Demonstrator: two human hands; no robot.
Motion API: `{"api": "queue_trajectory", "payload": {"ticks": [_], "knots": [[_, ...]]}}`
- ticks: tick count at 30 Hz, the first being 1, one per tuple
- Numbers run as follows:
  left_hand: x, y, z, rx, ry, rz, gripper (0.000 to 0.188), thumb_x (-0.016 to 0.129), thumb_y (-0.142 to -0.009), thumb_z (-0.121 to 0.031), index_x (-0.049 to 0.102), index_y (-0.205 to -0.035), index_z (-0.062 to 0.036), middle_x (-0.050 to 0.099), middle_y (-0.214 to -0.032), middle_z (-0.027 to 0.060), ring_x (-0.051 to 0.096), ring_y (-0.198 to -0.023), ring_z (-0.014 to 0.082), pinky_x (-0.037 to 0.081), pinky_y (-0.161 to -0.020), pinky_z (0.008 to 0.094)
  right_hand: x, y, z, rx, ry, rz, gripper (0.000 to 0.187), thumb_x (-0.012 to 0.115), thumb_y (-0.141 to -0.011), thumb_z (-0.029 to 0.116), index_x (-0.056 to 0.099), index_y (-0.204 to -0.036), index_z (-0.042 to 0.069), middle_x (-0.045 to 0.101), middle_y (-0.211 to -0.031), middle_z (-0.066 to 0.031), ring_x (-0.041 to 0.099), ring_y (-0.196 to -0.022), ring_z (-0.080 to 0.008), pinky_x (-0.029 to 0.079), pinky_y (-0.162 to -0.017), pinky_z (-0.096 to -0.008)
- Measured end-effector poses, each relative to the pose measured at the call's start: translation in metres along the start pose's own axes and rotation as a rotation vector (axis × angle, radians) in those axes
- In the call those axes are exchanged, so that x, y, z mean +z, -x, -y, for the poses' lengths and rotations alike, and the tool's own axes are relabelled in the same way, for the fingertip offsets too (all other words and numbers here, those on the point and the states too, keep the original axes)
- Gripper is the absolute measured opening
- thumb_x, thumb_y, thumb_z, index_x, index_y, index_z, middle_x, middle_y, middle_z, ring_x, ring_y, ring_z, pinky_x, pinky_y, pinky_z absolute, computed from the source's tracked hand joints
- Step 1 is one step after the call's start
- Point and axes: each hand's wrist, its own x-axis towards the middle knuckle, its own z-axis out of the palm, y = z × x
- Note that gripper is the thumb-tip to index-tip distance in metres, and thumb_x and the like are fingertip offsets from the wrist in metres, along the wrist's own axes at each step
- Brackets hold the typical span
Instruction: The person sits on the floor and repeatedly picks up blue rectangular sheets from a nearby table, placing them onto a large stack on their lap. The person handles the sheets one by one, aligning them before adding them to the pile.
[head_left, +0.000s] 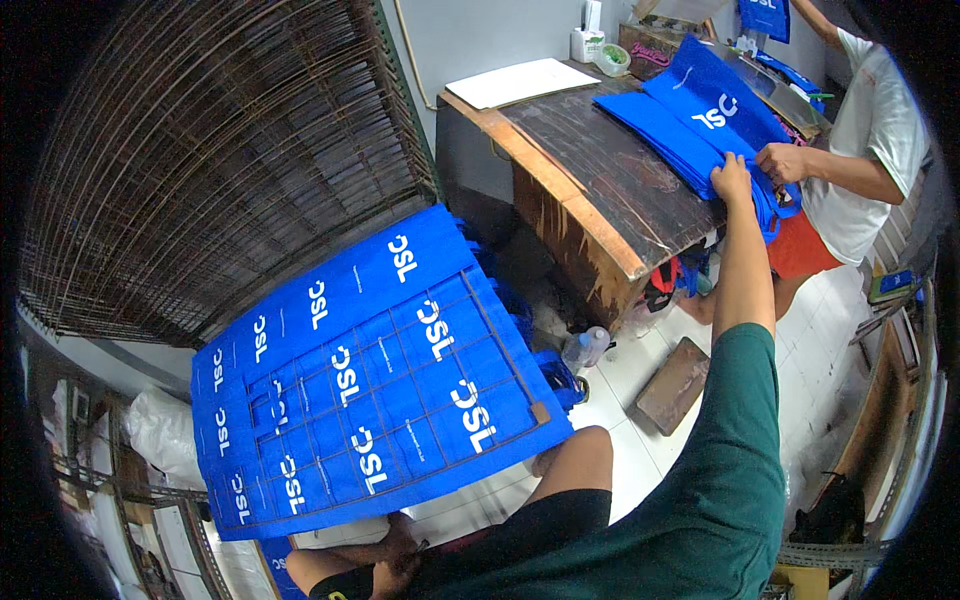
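My right arm, in a green sleeve, reaches out to the far right. My right hand (733, 182) is closed on the near edge of a stack of flat blue fabric bags (672, 135) with white print, lying on a dark wooden table. Next to it, a co-worker's hand (785, 163) also touches the bags. My left hand (393, 572) is low by my lap, dim and partly hidden; its fingers are hard to make out. In front of me, blue printed bags (375, 262) are spread out, with a thin wire grid frame (512, 342) among them.
Many wire racks (230, 130) stand tilted up at the back left. The worn wooden table (590, 130) bears a white board (520, 83). On the tiled floor are a brown block (670, 386) and a plastic bottle (587, 346). A co-worker in white (880, 130) stands beyond the table.
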Motion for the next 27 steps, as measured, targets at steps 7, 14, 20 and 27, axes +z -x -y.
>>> {"api": "queue_trajectory", "payload": {"ticks": [7,14,20,27], "knots": [[0.012,-0.002,0.018,-0.211,-0.147,0.159,0.027,0.064,-0.079,-0.027,0.060,-0.089,-0.0022,0.059,-0.075,0.0165,0.055,-0.068,0.0272,0.044,-0.060,0.0386,-0.049,0.009,0.047,0.190,-0.011,-0.035,0.051,0.061,-0.072,0.021,0.043,-0.118,0.009,0.042,-0.122,-0.0220,0.050,-0.107,-0.0410,0.044,-0.088,-0.0458],[0.012,-0.009,0.019,-0.276,-0.199,0.198,0.029,0.063,-0.079,-0.029,0.060,-0.089,-0.0023,0.058,-0.074,0.0171,0.054,-0.066,0.0280,0.043,-0.059,0.0389,-0.040,-0.003,0.041,0.257,0.276,0.254,0.061,0.051,-0.076,0.036,0.037,-0.134,0.023,0.037,-0.138,-0.0069,0.033,-0.126,-0.0310,0.027,-0.100,-0.0462],[0.014,-0.012,0.021,-0.310,-0.231,0.227,0.030,0.063,-0.079,-0.031,0.060,-0.088,-0.0024,0.057,-0.074,0.0176,0.053,-0.065,0.0286,0.042,-0.058,0.0391,-0.046,-0.015,0.034,0.227,0.339,0.239,0.042,0.051,-0.078,0.030,0.055,-0.119,0.019,0.051,-0.125,-0.0073,0.040,-0.122,-0.0279,0.032,-0.096,-0.0460],[0.018,-0.013,0.008,0.026,-0.230,0.109,0.031,0.065,-0.076,-0.032,0.061,-0.090,-0.0044,0.059,-0.073,0.0162,0.054,-0.065,0.0286,0.044,-0.059,0.0394,-0.053,-0.006,0.040,-0.154,0.344,-0.089,0.033,0.058,-0.073,0.019,0.060,-0.106,0.017,0.058,-0.109,-0.0031,0.052,-0.103,-0.0251,0.039,-0.086,-0.0491]]}}
